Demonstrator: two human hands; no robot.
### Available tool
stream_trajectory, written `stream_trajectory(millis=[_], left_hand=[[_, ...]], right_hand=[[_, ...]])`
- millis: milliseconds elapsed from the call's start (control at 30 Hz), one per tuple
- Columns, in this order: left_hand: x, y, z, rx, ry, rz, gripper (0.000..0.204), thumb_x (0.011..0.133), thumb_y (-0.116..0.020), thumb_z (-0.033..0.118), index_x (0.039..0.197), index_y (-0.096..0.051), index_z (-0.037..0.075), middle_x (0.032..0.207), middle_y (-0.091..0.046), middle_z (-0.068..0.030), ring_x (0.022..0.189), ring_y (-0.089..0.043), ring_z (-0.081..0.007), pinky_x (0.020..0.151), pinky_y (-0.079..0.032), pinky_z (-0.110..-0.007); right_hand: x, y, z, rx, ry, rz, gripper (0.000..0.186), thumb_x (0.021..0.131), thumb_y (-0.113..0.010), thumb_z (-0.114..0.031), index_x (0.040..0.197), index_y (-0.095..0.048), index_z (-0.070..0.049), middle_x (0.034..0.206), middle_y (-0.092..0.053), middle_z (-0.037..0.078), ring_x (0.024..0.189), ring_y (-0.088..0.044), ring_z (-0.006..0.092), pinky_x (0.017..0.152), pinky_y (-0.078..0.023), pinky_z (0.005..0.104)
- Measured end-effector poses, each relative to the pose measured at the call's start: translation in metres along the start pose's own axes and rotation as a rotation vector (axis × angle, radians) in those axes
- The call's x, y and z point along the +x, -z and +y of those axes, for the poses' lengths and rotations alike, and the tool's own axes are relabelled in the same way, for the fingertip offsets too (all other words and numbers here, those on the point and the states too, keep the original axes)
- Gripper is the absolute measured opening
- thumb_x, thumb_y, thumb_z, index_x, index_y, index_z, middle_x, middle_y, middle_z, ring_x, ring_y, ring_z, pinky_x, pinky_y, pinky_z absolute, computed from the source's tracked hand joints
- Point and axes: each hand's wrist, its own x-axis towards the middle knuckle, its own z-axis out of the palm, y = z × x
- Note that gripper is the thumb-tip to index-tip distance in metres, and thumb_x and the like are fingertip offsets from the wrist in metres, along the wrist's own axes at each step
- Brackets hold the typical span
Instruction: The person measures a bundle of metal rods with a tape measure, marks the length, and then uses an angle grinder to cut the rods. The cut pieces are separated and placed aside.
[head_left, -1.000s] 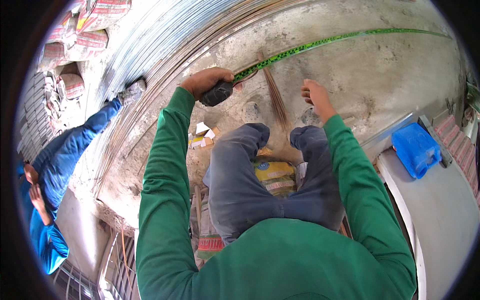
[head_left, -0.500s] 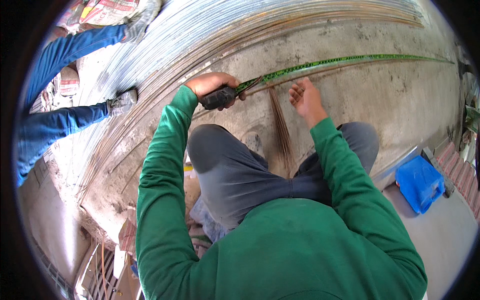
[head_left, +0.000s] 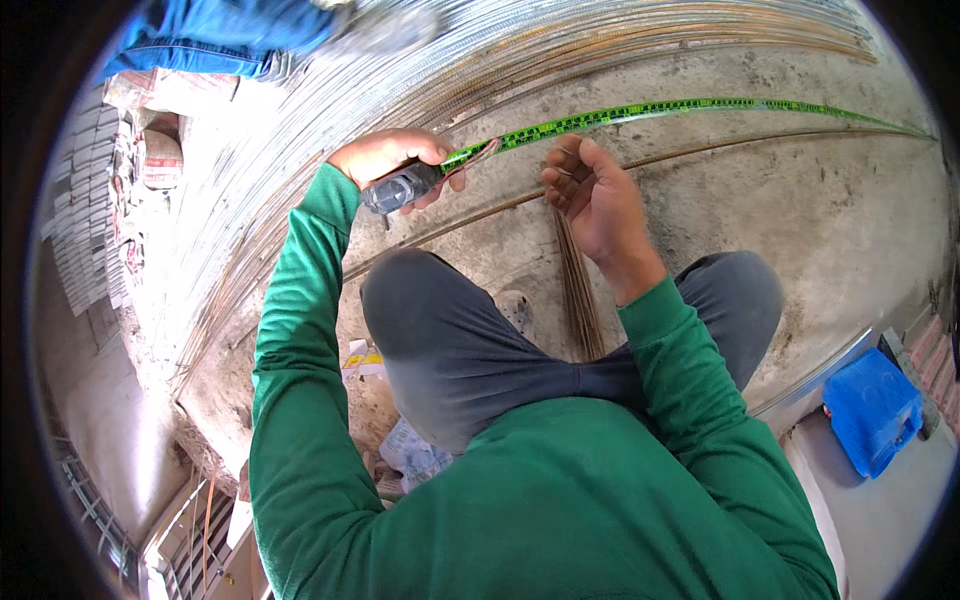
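Observation:
My left hand (head_left: 385, 155) is wrapped round the dark grey case of a tape measure (head_left: 402, 188). Its green blade (head_left: 640, 111) is drawn far out to the right, arching above the concrete. A thin reddish-brown strip (head_left: 482, 160) crosses the blade close to the case. Just below the blade, my right hand (head_left: 605, 215) is raised with its fingers loosely curled and apart, and no object shows in it. A single long rusty rod (head_left: 720, 147) runs across the floor under both hands. Between my knees lies a bundle of thin brown rods or wires (head_left: 577, 290), partly hidden by my right hand and leg.
Many long steel bars (head_left: 480, 70) lie side by side across the far floor. Another person's blue-trousered leg (head_left: 215, 35) is at the far left, near some sacks (head_left: 160, 160). A blue plastic container (head_left: 872, 412) sits at the right, beside a metal edge.
The tape case and my left hand have shifted left and been raised. The blade stands higher off the rod. My right hand has come up towards the blade. The other person has stepped farther away.

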Motion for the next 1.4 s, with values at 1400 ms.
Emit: stream_trajectory(millis=[1400], left_hand=[[-0.018,-0.026,0.02,-0.075,0.06,-0.006,0.041,0.084,-0.053,0.032,0.093,-0.059,-0.008,0.061,-0.057,-0.0111,0.048,-0.055,-0.0167,0.043,-0.047,-0.027]], right_hand=[[-0.015,-0.004,-0.008,0.001,0.033,-0.058,0.022,0.094,-0.053,-0.024,0.107,-0.059,-0.007,0.091,-0.064,0.002,0.078,-0.061,0.0122,0.069,-0.049,0.0268]])
